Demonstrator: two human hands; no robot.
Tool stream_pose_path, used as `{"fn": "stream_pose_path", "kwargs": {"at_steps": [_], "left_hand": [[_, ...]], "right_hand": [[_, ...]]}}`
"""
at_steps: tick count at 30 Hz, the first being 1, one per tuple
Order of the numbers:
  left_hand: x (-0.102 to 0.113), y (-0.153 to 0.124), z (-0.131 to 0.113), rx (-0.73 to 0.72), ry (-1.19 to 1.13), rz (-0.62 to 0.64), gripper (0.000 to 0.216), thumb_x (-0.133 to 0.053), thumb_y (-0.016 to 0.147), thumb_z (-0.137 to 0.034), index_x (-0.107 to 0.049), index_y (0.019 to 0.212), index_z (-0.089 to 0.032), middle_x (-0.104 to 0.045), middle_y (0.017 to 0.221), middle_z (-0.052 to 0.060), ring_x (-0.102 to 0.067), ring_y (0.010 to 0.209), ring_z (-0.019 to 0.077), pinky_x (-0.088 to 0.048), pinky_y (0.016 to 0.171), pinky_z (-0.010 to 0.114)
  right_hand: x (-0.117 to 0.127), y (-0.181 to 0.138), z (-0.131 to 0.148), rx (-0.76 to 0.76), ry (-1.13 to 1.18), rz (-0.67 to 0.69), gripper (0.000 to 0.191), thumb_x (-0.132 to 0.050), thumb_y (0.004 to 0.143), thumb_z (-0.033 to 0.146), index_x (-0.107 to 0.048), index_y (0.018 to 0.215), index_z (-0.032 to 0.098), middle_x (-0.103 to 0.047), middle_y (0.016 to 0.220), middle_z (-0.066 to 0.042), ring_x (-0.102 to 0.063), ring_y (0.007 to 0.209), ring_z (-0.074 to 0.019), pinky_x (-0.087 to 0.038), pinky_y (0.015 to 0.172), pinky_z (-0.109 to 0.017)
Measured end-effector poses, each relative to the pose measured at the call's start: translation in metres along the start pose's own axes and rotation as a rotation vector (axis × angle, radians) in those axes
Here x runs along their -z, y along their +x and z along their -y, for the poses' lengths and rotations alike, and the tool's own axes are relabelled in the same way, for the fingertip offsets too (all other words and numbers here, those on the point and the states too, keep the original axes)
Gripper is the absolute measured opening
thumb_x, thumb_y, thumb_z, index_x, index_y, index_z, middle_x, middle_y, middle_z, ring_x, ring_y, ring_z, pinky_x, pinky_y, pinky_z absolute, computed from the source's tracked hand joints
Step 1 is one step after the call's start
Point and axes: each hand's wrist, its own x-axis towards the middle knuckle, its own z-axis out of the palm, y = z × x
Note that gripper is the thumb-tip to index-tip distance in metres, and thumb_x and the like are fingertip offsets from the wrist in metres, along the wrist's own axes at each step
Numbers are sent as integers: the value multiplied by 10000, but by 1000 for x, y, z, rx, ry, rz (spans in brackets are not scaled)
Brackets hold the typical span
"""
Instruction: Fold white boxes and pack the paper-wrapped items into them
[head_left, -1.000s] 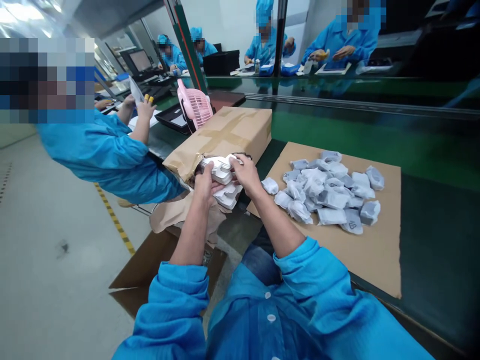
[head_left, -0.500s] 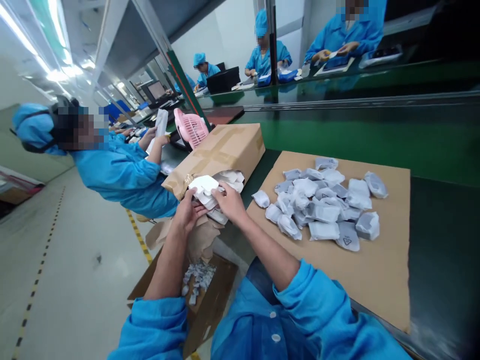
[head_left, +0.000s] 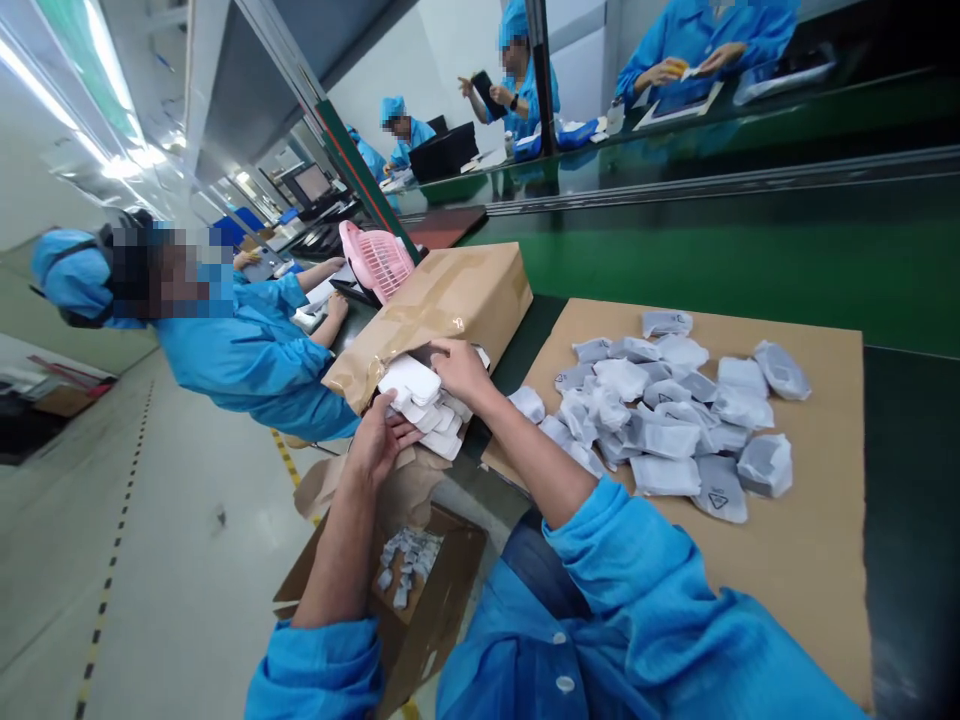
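Observation:
A brown paper-wrapped parcel (head_left: 457,290) lies on the green bench with its near end torn open. A stack of white flat packets (head_left: 417,398) sticks out of that opening. My left hand (head_left: 379,445) cups the stack from below, fingers curled against it. My right hand (head_left: 459,368) rests on top of the stack at the parcel's mouth, fingers bent over the packets. To the right, a heap of grey-white bagged parts (head_left: 667,410) lies on a cardboard sheet (head_left: 787,560).
An open cardboard box (head_left: 420,600) with several small bagged parts stands on the floor below my hands. A pink fan (head_left: 375,262) sits behind the parcel. A co-worker in blue (head_left: 247,350) sits at my left; others work across the bench.
The view has swung right and down a little. My right hand moved further up onto the stack at the parcel's mouth. The co-worker on the left lowered the hands to the bench.

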Motion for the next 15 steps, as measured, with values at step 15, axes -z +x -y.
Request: {"fn": "stream_pose_path", "kwargs": {"at_steps": [15], "left_hand": [[-44, -27, 9, -66, -150, -27, 380, -570, 872, -418, -573, 1192, -213, -704, 957, 62, -693, 708, 167, -607, 718, 400]], "right_hand": [[30, 13, 25, -3, 210, 259, 329, -574, 854, 78, -713, 1151, 109, -720, 1112, -79, -641, 867, -146, -498, 881, -308]]}}
